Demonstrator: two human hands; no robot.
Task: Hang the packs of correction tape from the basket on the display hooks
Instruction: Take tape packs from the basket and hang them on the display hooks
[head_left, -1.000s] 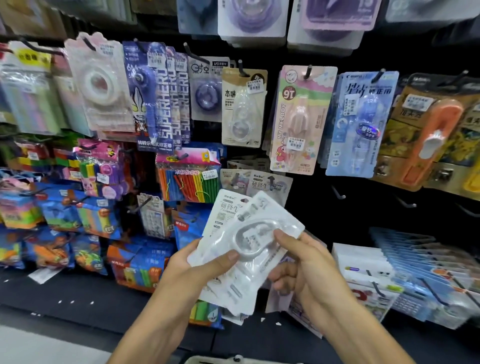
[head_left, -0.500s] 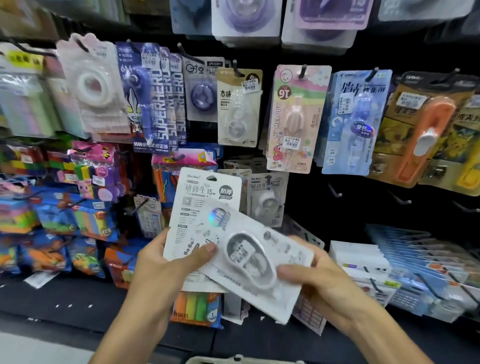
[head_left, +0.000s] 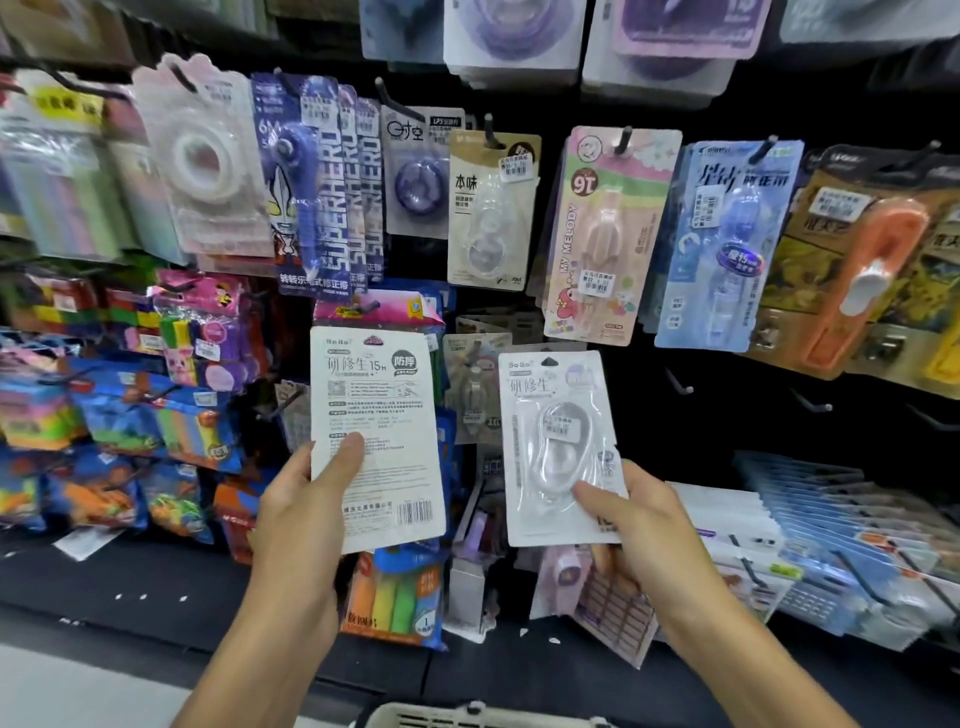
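White card pack (head_left: 376, 441) in left hand (head_left: 298, 514), back side out, thumb pinching lower edge. Second pack (head_left: 563, 447) gripped by right hand (head_left: 631, 525), blister front out. Bare hook (head_left: 678, 382) just right, above. Advice: turn pack face-out, line hang hole with hook tip, slide level. Basket (head_left: 467, 717) rim below.

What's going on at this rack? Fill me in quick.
A person is restocking a stationery display. The left hand holds one white correction tape pack with its printed back facing out; the right hand holds a second pack blister side out. Both are upright and apart, in front of the hooks, neither hung yet. The basket rim shows at the bottom edge. Empty hooks wait to the right.
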